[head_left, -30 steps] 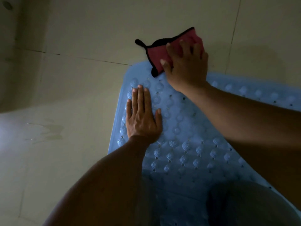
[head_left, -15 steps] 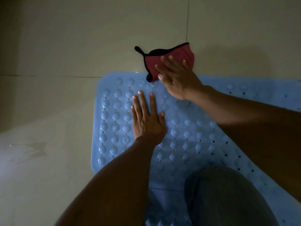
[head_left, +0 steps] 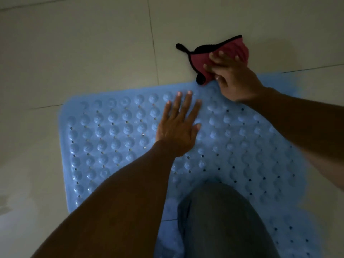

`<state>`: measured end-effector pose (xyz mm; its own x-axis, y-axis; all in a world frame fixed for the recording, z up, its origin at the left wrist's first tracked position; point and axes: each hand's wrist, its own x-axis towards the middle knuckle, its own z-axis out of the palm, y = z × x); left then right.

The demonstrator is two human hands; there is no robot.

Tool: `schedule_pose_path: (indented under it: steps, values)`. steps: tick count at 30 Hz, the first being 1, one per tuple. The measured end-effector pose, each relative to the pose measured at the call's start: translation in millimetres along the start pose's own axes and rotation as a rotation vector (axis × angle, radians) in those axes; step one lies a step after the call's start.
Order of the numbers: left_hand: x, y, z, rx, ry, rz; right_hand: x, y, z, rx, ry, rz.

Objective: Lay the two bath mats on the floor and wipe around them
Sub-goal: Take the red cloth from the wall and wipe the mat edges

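A light blue bath mat (head_left: 111,138) with rows of round bumps and small holes lies flat on the pale tiled floor. My left hand (head_left: 178,125) rests palm down on it with straight fingers, near its far edge. Just beyond that edge, a red cloth with black trim (head_left: 202,60) lies on the tiles, and my right hand (head_left: 232,77) presses on it with spread fingers. A second blue mat piece (head_left: 167,237) shows at the bottom, partly hidden by my knee.
My grey-clad knee (head_left: 223,224) is on the mat at the bottom. Grout lines (head_left: 153,43) cross the floor. A faint wet patch (head_left: 11,202) shows on the tiles at the far left.
The view has swung, so the mat's left end shows fully. My right hand stays pressed on the red cloth by the mat's far edge. My left hand stays flat on the mat.
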<state>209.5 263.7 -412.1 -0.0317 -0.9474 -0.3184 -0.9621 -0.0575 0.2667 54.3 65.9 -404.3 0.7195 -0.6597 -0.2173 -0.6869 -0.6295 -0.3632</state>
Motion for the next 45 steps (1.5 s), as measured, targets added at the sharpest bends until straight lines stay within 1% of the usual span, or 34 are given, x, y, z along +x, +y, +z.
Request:
schedule_pose_path:
  steps: [1, 2, 4, 7, 10, 13, 16, 17, 20, 23, 26, 29, 32, 34, 37, 42, 45]
  values:
    - [7, 13, 0, -0.003, -0.018, 0.041, -7, 16, -6, -0.003, 0.007, 0.039]
    - [14, 27, 0, -0.011, -0.037, 0.036, -15, 31, -11, -0.007, 0.017, 0.083]
    - [27, 54, 2, -0.013, -0.079, -0.040, -36, 59, -20, -0.012, 0.060, 0.177]
    - [32, 75, 6, 0.021, -0.098, -0.109, -68, 97, -25, -0.026, 0.196, 0.324]
    - [35, 88, 6, 0.028, -0.106, -0.081, -99, 120, -20, -0.098, 0.289, 0.460]
    - [38, 104, 3, -0.013, -0.119, -0.049, -129, 124, -11, -0.131, 0.352, 0.536]
    - [31, 140, 11, 0.035, -0.174, 0.192, -149, 120, -7, -0.115, 0.382, 0.580]
    - [27, 155, 16, 0.033, -0.212, 0.199, -155, 120, -7, -0.107, 0.384, 0.587]
    - [25, 181, 29, 0.046, -0.270, 0.076, -184, 113, 2, -0.096, 0.418, 0.614]
    - [31, 172, 29, 0.104, -0.331, 0.105, -244, 94, 33, -0.130, 0.503, 0.673]
    - [35, 166, 28, 0.084, -0.388, 0.147, -283, 76, 57, -0.135, 0.484, 0.742]
    - [32, 167, 25, 0.076, -0.378, 0.147, -277, 73, 56, -0.071, 0.504, 0.790]
    - [34, 169, 26, 0.093, -0.380, 0.143, -277, 72, 57, -0.101, 0.534, 0.790]
    - [35, 171, 24, 0.105, -0.381, 0.138, -276, 73, 57, -0.109, 0.520, 0.803]
    - [35, 173, 24, 0.125, -0.386, 0.128, -275, 72, 51, -0.058, 0.479, 0.833]
    - [32, 172, 25, 0.140, -0.349, 0.131, -279, 76, 41, -0.033, 0.400, 0.781]
    - [32, 168, 27, 0.145, -0.319, 0.145, -297, 73, 44, -0.002, 0.360, 0.743]
